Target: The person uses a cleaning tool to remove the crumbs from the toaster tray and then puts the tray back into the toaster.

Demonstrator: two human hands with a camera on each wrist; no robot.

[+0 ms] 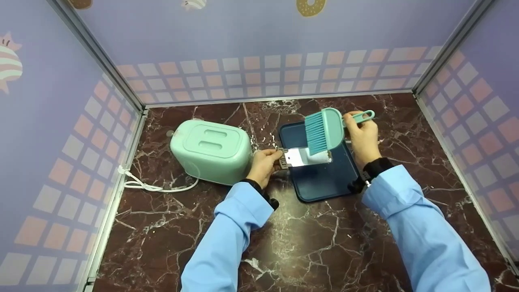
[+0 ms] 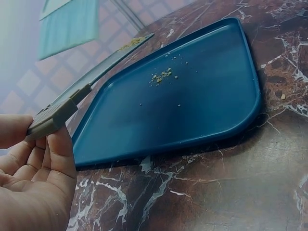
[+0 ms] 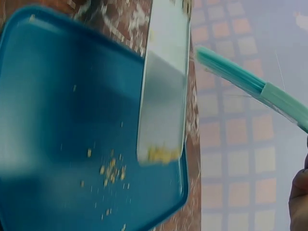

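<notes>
My left hand (image 1: pixel 263 164) pinches the brown end of a flat metal crumb tray (image 1: pixel 298 157) between thumb and fingers. The crumb tray reaches out over a dark blue serving tray (image 1: pixel 320 184). Yellowish crumbs (image 3: pixel 162 154) lie at its far end in the right wrist view. My right hand (image 1: pixel 365 136) grips the handle of a pale green brush (image 1: pixel 333 129). Its teal bristles (image 1: pixel 316 132) hang above the crumb tray, overlapping its far part in the head view. On the blue tray a small scatter of crumbs (image 2: pixel 160 77) shows in the left wrist view.
Left of my left hand stands a mint green toaster (image 1: pixel 211 150), its white cord (image 1: pixel 162 189) running to the left wall. Light bits lie on the dark marbled tabletop (image 1: pixel 284 251). Patterned walls (image 1: pixel 275 40) enclose the back and both sides.
</notes>
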